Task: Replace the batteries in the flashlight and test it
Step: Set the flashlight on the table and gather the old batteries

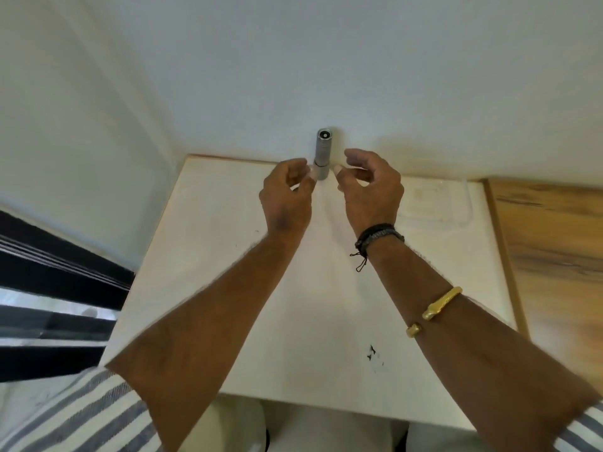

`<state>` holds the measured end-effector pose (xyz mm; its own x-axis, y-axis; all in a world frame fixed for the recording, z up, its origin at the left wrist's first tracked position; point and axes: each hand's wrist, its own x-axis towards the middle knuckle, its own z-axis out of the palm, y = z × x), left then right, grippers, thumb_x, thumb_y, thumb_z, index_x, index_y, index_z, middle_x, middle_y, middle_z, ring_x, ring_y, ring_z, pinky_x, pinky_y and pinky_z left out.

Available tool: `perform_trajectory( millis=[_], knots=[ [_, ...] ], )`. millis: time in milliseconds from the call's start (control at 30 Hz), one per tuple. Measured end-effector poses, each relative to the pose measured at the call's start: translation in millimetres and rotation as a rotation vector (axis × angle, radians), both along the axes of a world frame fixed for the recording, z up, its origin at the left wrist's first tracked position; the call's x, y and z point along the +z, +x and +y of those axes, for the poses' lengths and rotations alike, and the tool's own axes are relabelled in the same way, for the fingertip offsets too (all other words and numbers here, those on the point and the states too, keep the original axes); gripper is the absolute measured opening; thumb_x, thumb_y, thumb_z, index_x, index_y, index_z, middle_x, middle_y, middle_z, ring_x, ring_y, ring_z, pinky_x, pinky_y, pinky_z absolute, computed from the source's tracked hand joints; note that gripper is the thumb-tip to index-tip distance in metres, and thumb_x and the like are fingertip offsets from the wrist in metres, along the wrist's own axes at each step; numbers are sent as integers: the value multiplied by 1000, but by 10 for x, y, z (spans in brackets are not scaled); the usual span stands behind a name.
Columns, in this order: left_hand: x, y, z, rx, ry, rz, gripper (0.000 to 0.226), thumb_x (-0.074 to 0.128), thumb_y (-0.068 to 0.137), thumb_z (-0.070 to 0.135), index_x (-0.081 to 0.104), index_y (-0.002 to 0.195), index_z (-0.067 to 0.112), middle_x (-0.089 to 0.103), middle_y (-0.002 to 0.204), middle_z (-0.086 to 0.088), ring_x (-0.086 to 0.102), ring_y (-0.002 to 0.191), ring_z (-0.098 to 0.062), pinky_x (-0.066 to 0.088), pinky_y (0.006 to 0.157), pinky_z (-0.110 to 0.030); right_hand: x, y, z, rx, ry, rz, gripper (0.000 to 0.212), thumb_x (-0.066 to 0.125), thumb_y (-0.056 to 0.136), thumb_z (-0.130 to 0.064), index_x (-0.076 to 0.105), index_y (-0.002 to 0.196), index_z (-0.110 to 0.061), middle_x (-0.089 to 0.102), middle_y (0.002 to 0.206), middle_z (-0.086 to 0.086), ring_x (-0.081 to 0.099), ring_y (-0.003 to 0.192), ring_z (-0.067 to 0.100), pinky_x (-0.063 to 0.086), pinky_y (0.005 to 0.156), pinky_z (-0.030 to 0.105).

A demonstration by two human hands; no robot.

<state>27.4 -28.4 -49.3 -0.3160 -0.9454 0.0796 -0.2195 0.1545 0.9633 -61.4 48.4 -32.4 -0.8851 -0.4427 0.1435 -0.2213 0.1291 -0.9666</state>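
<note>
Flashlight [322, 154] upright btwn hands, wall [326, 60] behind

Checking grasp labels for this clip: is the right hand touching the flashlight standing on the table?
Apart. The head view shows pale wall between the right hand thumb tip and the upright flashlight.

I see a pale table [326, 288] against a white wall [293, 60]. Wood-grain panel [554, 239] at 3 o'clock; dark slatted window [49, 288] at 9 o'clock.
</note>
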Motion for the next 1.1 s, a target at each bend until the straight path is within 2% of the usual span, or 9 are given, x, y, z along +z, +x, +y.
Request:
perform_trajectory(
  millis=[67,167,400,533,767,867,933,1000,1100],
  knots=[
    [75,133,255,8,-12,18,20,71,90,23,69,109,18,72,97,11,67,88,-1,53,77,-11,68,97,223,-16,-25,-47,21,75,87,-12,75,108,-14,73,104,3,71,88,15,64,69,39],
    [164,320,662,-33,24,43,14,68,92,24,69,106,23,73,96,11,69,87,-5,59,81,-24,135,244,628,-33,-54,-94,15,75,87,-16,77,103,-15,75,99,2,70,82,12,63,55,33],
    [219,533,1610,-233,-43,-19,16,69,91,17,73,107,18,74,98,12,66,89,6,51,74,-8,157,434,1656,-51,3,-125,10,76,85,-19,78,95,-21,77,87,-1,71,73,19,56,49,25],
    [153,517,2007,-377,-69,-47,17,69,91,14,75,108,14,75,101,6,67,89,1,50,73,-7,103,415,2164,-105,21,-167,8,77,84,-20,78,92,-24,76,81,-2,70,66,17,54,49,27],
    [-4,302,2344,-479,-150,-188,21,70,91,16,74,112,12,75,107,-3,66,92,-8,47,78,-6,-10,288,2604,-179,174,-157,14,78,85,-17,76,84,-31,75,82,-6,74,77,20,64,61,40],
    [-40,207,2366,-531,-202,-265,24,68,93,14,71,116,11,72,113,-5,67,102,-17,54,90,-24,-126,276,2674,-158,263,-134,13,78,86,-17,75,83,-30,73,80,-8,73,77,20,64,58,38],
    [-54,150,2367,-600,-252,-340,28,63,95,12,68,123,11,68,124,-6,61,114,-20,50,101,-34,-201,245,2720,-161,343,-106,4,79,86,-20,77,89,-22,70,80,-10,71,78,17,63,68,39],
    [-72,134,2337,-666,-302,-440,34,57,98,9,62,131,12,61,136,-6,53,127,-21,40,111,-35,-258,242,2707,-172,441,-53,15,79,87,-26,76,99,-17,72,87,-6,70,81,18,61,77,37],
    [-69,126,2321,-731,-393,-524,36,55,98,7,61,133,13,61,138,-6,53,128,-23,38,109,-35,-318,229,2698,-187,533,-41,29,80,86,-32,73,109,-16,73,98,3,68,90,21,59,82,39]
  ],
)
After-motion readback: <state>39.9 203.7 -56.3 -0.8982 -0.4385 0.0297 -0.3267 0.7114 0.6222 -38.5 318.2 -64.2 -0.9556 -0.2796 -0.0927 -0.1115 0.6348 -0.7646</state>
